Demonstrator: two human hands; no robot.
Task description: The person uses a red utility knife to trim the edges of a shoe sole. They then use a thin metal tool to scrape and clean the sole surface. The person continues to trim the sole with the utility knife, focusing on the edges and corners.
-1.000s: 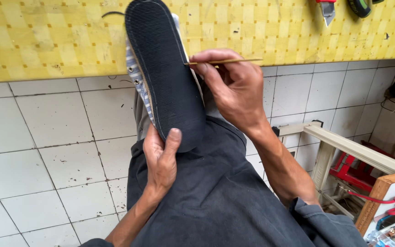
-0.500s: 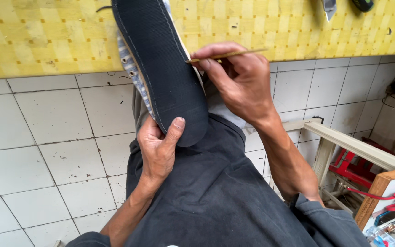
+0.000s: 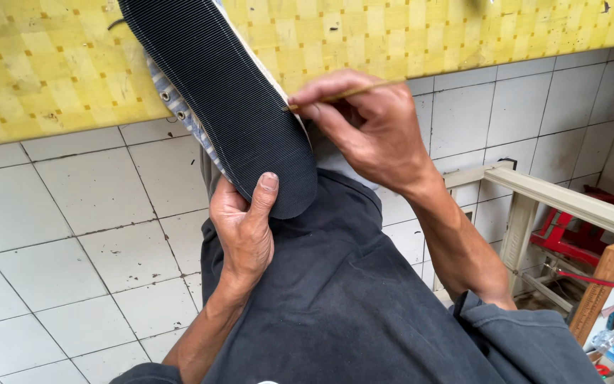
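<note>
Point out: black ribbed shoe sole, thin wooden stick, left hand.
black ribbed shoe sole [image 3: 232, 107], head view, middle of the tread.
thin wooden stick [image 3: 353, 92], head view, mid-shaft.
left hand [image 3: 244, 227], head view, back of the hand.

shoe sole: black, finely ribbed
shoe upper: blue-white striped
wall: yellow checked
floor tiles: white
trousers: dark grey

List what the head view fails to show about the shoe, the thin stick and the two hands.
- Shoe: its toe end is cut off by the top edge; its upper is mostly hidden behind the ribbed sole.
- Thin stick: its tip at the sole's edge is too small to make out.
- Right hand: fingertips curl out of sight behind the shoe.
- Left hand: fingers hidden under the heel; only the thumb shows.
</note>
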